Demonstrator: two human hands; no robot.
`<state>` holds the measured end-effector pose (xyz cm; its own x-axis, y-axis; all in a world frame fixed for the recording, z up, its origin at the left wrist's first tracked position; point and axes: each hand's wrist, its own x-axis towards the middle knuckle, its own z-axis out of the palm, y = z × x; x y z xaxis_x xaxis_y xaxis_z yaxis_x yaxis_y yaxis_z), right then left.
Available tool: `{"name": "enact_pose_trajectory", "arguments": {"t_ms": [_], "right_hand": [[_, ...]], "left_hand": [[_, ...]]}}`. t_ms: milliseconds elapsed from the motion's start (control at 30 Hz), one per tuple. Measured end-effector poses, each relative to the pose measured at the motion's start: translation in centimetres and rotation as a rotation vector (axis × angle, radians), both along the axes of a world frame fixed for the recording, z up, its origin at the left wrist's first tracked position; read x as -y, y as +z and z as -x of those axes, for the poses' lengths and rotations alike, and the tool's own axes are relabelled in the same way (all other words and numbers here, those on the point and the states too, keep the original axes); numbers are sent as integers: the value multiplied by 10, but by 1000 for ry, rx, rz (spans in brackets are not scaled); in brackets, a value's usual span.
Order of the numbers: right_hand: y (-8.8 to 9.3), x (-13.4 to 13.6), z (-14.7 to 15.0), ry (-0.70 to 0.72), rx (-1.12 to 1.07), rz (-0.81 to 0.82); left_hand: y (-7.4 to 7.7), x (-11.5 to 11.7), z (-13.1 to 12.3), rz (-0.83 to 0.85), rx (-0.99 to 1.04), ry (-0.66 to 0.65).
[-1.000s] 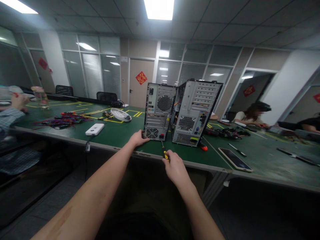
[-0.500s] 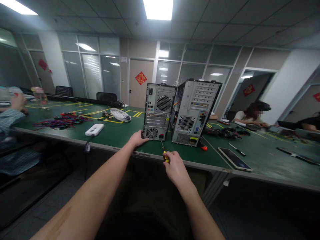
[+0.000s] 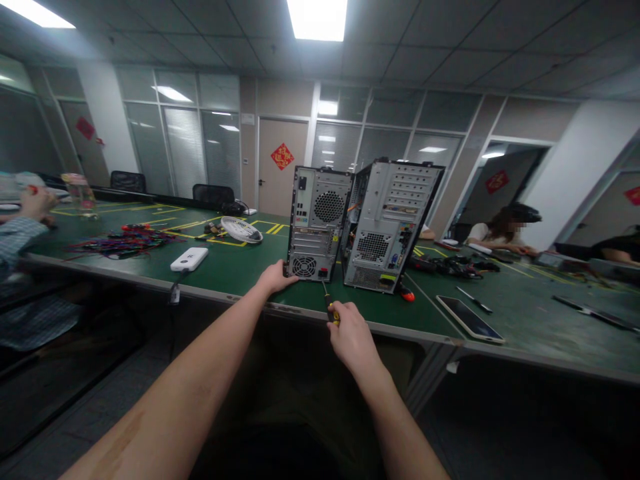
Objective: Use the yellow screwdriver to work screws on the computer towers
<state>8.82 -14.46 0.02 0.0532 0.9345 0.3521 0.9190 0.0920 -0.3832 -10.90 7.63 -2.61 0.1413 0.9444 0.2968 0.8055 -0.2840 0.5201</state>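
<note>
An upright computer case [image 3: 320, 230] stands with its rear panel of fans and ports towards me. My left hand [image 3: 276, 277] grips its lower left corner, the thumb along the bottom edge and the other fingers mostly hidden by the side. My right hand [image 3: 350, 332] is closed round the black and yellow handle of a screwdriver [image 3: 330, 308]. The screwdriver's thin shaft points up at the bottom edge of the rear panel, just below the red power socket. Whether its tip sits in a screw is too small to tell. A second computer case [image 3: 383, 227] stands close on the right.
On the green table [image 3: 240, 272] lie a white power bank [image 3: 189, 259] with a cable, tangled wires [image 3: 133, 241] and a white basket [image 3: 241, 230]. To the right are a phone [image 3: 469, 319], a pen-like tool [image 3: 474, 299] and black cables [image 3: 453, 265]. People sit at both sides.
The screwdriver's handle has turned a little in my right fingers, its yellow marks showing differently. My left hand and both cases have stayed in place.
</note>
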Motion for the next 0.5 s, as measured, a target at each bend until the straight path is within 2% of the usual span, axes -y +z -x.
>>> {"name": "enact_pose_trajectory", "arguments": {"t_ms": [333,500], "right_hand": [[8,3,1,4,-42,-1],[5,1,-3,17,-75,7]], "left_hand": [[-1,-2,1,10,20,-2],[0,0,1,5,17,-10]]}}
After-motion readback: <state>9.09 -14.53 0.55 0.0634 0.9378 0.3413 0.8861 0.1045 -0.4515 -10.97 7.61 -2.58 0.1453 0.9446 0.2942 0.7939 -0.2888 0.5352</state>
